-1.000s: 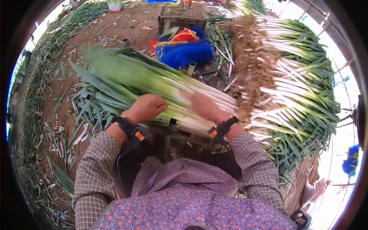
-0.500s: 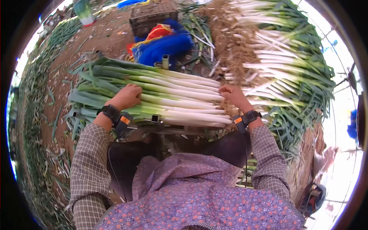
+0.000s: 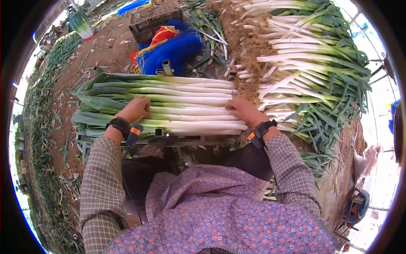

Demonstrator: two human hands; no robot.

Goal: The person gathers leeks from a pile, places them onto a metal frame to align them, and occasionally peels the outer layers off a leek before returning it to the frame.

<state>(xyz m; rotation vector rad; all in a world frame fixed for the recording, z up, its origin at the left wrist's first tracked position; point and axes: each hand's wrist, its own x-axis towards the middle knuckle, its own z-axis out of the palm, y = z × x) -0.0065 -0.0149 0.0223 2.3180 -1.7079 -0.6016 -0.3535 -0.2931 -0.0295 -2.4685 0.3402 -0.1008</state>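
Note:
A wide layer of leeks (image 3: 190,111) lies side by side on a low metal frame (image 3: 186,141), green leaves to the left and white ends to the right. Over the stalks where green turns pale, my left hand (image 3: 136,109) has its fingers curled round a leek. At the white ends, my right hand (image 3: 245,111) pinches a leek with bent fingers; its fingertips are partly hidden. Both wrists carry black straps with small boxes.
A big heap of rooted leeks (image 3: 304,63) fills the right side. Beyond the frame lie blue netting (image 3: 173,53), red cloth (image 3: 164,34) and a dark crate (image 3: 154,21). A metal post (image 3: 167,67) rises at the frame's far edge. Leaf scraps (image 3: 46,169) cover the left ground.
My right hand has shifted left along the white ends. The leeks lie straighter and their white ends are more even. The whole view has turned slightly.

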